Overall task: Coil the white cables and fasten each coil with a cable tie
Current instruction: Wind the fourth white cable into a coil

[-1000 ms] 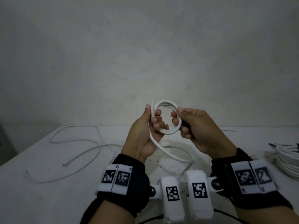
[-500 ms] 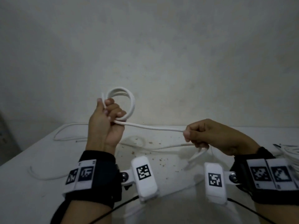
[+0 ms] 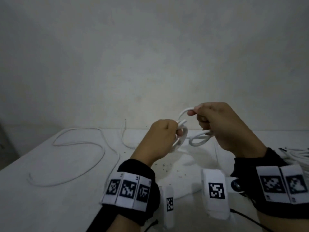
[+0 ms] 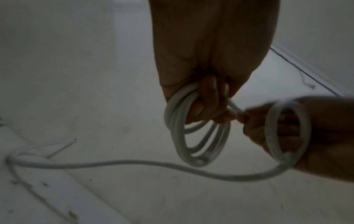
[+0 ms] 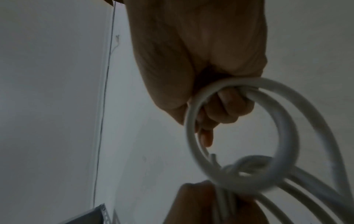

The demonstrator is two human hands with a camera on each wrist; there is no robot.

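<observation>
Above the table my left hand grips a small coil of white cable of several turns; the left wrist view shows the fingers curled through the coil. Close to its right, my right hand pinches a fresh loop of the same cable against the top of the coil. A second loop hangs below its fingers. In the right wrist view the fingers curl round the loop. The cable's tail trails down to the table.
More loose white cable winds over the left part of the white table. A bundle of white cables lies at the right edge. A bare wall stands close behind the table. Small crumbs dot the table near my wrists.
Half a second ago the hands were apart with cable stretched between them. The right hand has since risen to the left hand with a new loop, and the left hand has moved right and lower.
</observation>
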